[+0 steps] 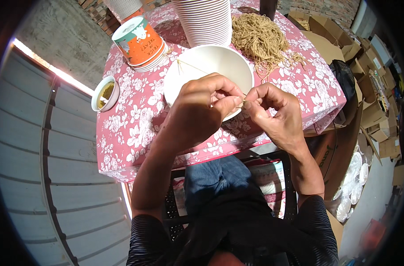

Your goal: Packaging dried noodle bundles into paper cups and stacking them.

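Note:
A white paper bucket [238, 62] lies in front of me on the table, its round mouth toward me. A thin tan cord [193, 66] runs across that mouth from a knot-like end at the far left of the rim to my hands. My left hand [206, 99] is closed, thumb and forefinger pinching the cord by the bucket's near right rim. Fingertip to fingertip with it, my right hand [275, 108] is also closed in a pinch on the cord. The fingers mostly hide the bit of cord between them.
Behind stand a tall stack of white buckets [202, 22] and a heap of tan cords [259, 37]. Orange printed buckets [142, 44] are at the back left. A small bowl [106, 94] of yellowish stuff sits at the flowered table's [139, 128] left edge. Cardboard boxes [372, 86] lie right.

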Action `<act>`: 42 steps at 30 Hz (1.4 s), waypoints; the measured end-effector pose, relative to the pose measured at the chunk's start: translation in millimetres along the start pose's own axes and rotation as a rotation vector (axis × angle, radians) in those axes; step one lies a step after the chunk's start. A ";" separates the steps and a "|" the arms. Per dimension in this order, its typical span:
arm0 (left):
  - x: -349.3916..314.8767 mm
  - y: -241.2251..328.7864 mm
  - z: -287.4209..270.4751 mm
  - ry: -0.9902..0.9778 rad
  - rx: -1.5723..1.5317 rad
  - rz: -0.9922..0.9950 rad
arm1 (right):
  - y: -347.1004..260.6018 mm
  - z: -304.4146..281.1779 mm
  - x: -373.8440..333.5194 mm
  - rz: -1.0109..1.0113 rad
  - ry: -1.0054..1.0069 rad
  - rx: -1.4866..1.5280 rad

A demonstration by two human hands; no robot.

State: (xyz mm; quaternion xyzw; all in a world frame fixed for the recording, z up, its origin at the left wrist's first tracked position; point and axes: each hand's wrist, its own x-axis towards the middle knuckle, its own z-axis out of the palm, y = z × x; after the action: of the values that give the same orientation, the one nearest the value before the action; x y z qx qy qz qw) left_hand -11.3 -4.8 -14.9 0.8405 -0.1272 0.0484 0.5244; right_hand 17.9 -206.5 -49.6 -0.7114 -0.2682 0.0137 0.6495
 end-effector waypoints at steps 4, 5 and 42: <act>-0.4 4.5 1.1 0.010 -0.020 -0.040 | -3.3 3.2 1.3 0.027 0.008 0.015; 0.3 4.7 2.0 0.009 -0.021 -0.039 | -3.2 3.6 1.5 0.027 0.015 0.023; 12.8 4.5 3.1 0.032 -0.492 -0.207 | 16.1 7.0 4.7 -0.669 0.354 -0.506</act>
State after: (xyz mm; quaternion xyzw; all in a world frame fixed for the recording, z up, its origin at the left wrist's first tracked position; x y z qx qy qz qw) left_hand -0.4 -11.5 -9.7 0.6955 -0.0403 -0.0245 0.7170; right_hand 25.2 -198.4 -64.1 -0.7132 -0.3630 -0.3849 0.4599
